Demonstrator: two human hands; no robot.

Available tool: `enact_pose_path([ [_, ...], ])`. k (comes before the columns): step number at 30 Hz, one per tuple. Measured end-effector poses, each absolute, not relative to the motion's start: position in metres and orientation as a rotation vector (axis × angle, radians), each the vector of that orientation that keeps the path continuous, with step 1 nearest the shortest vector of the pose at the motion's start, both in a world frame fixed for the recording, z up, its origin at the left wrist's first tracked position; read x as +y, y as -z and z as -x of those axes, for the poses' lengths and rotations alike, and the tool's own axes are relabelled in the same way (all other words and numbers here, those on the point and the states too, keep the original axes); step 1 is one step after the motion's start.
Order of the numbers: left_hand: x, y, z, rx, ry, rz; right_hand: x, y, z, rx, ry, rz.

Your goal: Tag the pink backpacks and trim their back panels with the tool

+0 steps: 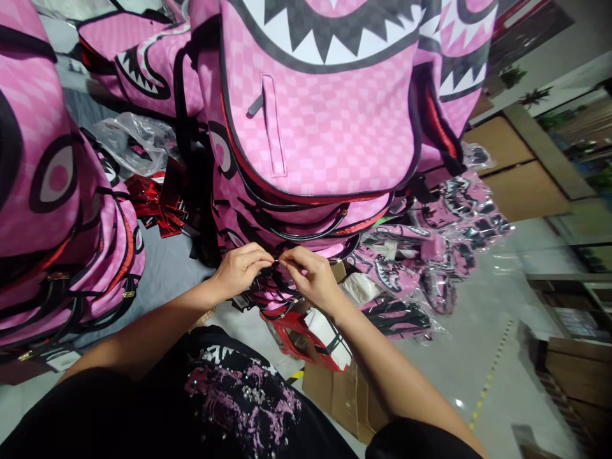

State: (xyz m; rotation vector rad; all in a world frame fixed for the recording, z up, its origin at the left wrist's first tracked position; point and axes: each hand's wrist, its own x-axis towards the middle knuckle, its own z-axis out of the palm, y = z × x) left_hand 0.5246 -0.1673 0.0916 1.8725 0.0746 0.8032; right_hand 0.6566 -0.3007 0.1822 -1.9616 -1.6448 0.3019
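Both of my hands meet in front of a stack of pink checkered backpacks [325,127] with black and white shark teeth. My left hand [243,271] has its thumb and fingers pinched together at the near edge of the stack. Fingertip to fingertip with it, my right hand [310,274] is pinched too. A small dark thing sits between the fingertips, too small to make out. Black straps hang just below the hands. The top backpack has a zipped slit pocket [274,127] with a dark pull.
More pink backpacks [57,172] are piled at the left. Red shiny tags [160,201] and clear plastic [138,137] lie between the piles. Plastic-wrapped pink items [396,268] are at the right. Below stand a red and white bag [315,335] and a cardboard box [344,395].
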Motion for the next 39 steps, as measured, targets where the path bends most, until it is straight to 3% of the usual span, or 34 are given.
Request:
enact_pose_path([
  [7,-0.174,-0.091,-0.527,0.139,-0.778,-1.987,-0.306,-0.182,-0.655,-1.808,-0.160,2.012],
  [26,-0.176,-0.102,-0.528,0.200,-0.680,-2.161,-0.310,-0.176,-0.658,-1.810,-0.155,2.040],
  [39,-0.162,-0.132,-0.530,0.180,-0.360,-2.485,-0.306,-0.180,-0.656,-1.967,-0.082,2.118],
])
